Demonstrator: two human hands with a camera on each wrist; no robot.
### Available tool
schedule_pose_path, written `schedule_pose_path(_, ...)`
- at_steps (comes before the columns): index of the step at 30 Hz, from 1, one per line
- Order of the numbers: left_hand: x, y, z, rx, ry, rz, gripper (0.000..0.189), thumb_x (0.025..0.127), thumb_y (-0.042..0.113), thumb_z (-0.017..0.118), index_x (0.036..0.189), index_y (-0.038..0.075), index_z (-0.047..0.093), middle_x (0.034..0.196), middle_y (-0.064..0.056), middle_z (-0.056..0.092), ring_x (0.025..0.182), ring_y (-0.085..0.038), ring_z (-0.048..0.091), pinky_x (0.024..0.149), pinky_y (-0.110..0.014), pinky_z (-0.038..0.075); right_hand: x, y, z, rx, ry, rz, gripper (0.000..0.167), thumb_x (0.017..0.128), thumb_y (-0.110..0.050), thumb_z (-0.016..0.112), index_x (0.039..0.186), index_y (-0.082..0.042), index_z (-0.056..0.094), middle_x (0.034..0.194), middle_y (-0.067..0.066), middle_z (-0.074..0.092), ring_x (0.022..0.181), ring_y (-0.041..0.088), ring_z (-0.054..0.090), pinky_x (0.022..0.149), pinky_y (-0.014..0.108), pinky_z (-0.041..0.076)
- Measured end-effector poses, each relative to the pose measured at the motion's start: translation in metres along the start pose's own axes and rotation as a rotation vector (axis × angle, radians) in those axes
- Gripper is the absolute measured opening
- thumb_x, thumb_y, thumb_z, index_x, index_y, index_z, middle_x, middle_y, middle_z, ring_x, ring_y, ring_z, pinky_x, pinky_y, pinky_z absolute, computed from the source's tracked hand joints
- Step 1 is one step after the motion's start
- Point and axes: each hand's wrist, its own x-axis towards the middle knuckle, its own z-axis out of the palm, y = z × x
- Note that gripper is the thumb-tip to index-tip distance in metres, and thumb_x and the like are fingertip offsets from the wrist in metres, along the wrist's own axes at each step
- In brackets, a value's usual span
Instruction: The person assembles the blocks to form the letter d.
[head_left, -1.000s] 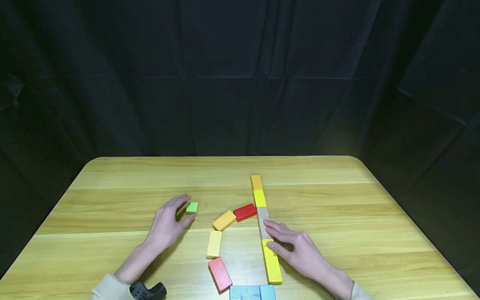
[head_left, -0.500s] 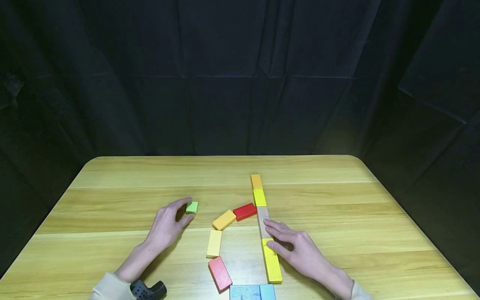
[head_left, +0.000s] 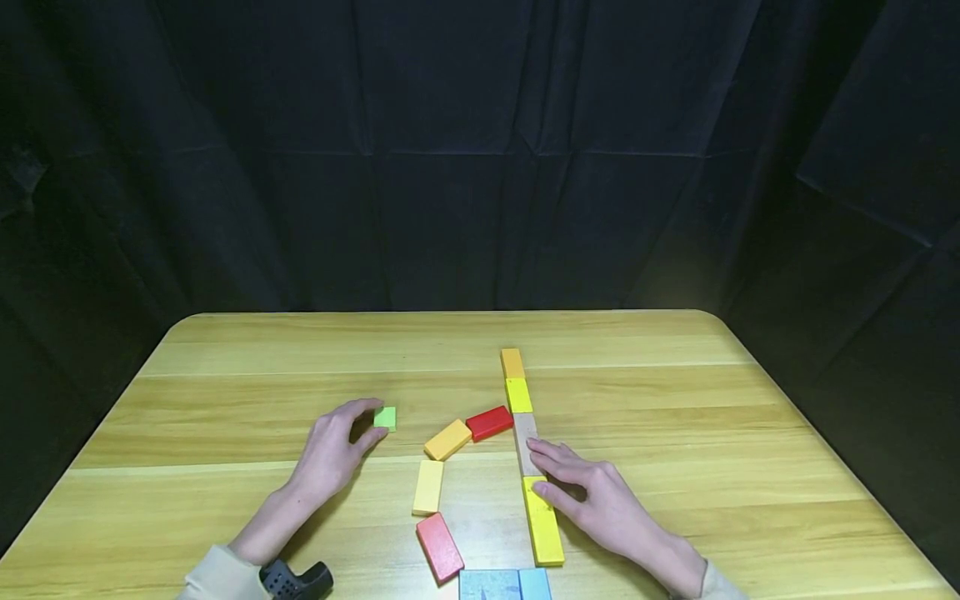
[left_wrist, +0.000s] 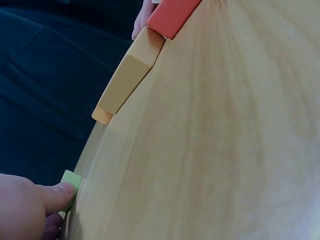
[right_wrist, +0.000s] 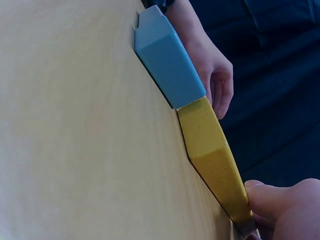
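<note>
On the left of the table, my left hand [head_left: 337,448] pinches a small green block [head_left: 386,418] between thumb and fingers. In the left wrist view the thumb presses the face of that green block [left_wrist: 73,179], close to the tabletop. My right hand [head_left: 596,504] lies over a straight row of blocks, its fingers lightly bent. Fingertips touch the greyish block [head_left: 524,433], while the thumb rests on the long yellow block [head_left: 546,533]. The right wrist view shows the thumb at the top edge of the yellow block [right_wrist: 212,160].
An orange block [head_left: 512,363] and a short yellow block [head_left: 518,396] top the row. A curve of red [head_left: 490,423], orange [head_left: 448,440], cream [head_left: 428,487] and pink [head_left: 440,548] blocks bends left, down to blue blocks [head_left: 491,585] at the near edge. Black curtain [head_left: 450,167] hangs behind the wooden table [head_left: 675,400].
The left fingers have closed in on the green block, which has turned slightly and shows a squarer face. The right hand and the other blocks have stayed in place.
</note>
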Motion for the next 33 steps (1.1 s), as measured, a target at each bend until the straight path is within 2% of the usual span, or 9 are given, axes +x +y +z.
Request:
schedule_pose_path(3, 0.0, 0.001, 0.0, -0.004, 0.015, 0.006, 0.037, 0.088, 0.012, 0.076, 0.122, 0.0, 0.067, 0.119, -0.017, 0.07, 0.113, -0.034, 0.066, 0.095, -0.05, 0.054, 0.0, 0.0, 0.0, -0.002, 0.0, -0.001, 0.048, 0.095, -0.044, 0.064, 0.136, -0.018, 0.064, 0.145, -0.017, 0.053, 0.137, 0.021, 0.049, 0.111, 0.046, 0.041)
schedule_pose_path(8, -0.002, 0.008, 0.003, -0.029, 0.041, 0.056, 0.035, 0.085, 0.012, 0.079, 0.116, 0.001, 0.069, 0.106, -0.011, 0.074, 0.096, -0.025, 0.071, 0.085, -0.042, 0.058, 0.001, 0.0, 0.0, 0.002, 0.002, -0.01, 0.048, 0.096, -0.044, 0.064, 0.135, -0.017, 0.064, 0.145, -0.016, 0.053, 0.137, 0.021, 0.049, 0.11, 0.047, 0.042)
schedule_pose_path(11, -0.004, 0.016, 0.006, -0.037, 0.052, 0.094, 0.034, 0.083, 0.012, 0.081, 0.114, 0.003, 0.07, 0.104, -0.009, 0.074, 0.093, -0.022, 0.071, 0.083, -0.04, 0.059, 0.001, 0.001, 0.0, 0.004, 0.006, -0.016, 0.047, 0.096, -0.043, 0.065, 0.135, -0.016, 0.064, 0.144, -0.015, 0.054, 0.136, 0.021, 0.049, 0.11, 0.047, 0.042)
schedule_pose_path(18, -0.014, 0.039, 0.015, -0.113, 0.056, 0.137, 0.035, 0.078, 0.01, 0.085, 0.11, 0.007, 0.072, 0.104, -0.004, 0.075, 0.092, -0.019, 0.071, 0.082, -0.035, 0.06, 0.001, 0.002, 0.002, -0.004, 0.013, -0.027, 0.047, 0.095, -0.041, 0.066, 0.134, -0.015, 0.064, 0.144, -0.013, 0.055, 0.135, 0.025, 0.051, 0.109, 0.049, 0.043)
schedule_pose_path(25, -0.029, 0.067, 0.023, -0.19, -0.018, 0.181, 0.035, 0.078, 0.014, 0.085, 0.111, 0.011, 0.072, 0.104, 0.001, 0.074, 0.093, -0.015, 0.07, 0.086, -0.036, 0.059, 0.001, 0.002, 0.002, -0.003, 0.006, -0.022, 0.046, 0.096, -0.04, 0.066, 0.134, -0.015, 0.064, 0.145, -0.013, 0.054, 0.136, 0.025, 0.05, 0.109, 0.049, 0.042)
schedule_pose_path(33, -0.05, 0.095, 0.038, -0.24, -0.113, 0.327, 0.034, 0.078, 0.012, 0.084, 0.11, 0.01, 0.071, 0.103, 0.002, 0.073, 0.094, -0.012, 0.069, 0.085, -0.03, 0.059, 0.003, 0.001, 0.002, -0.022, 0.018, -0.047, 0.045, 0.096, -0.039, 0.066, 0.133, -0.013, 0.065, 0.145, -0.01, 0.055, 0.134, 0.028, 0.052, 0.107, 0.051, 0.043)
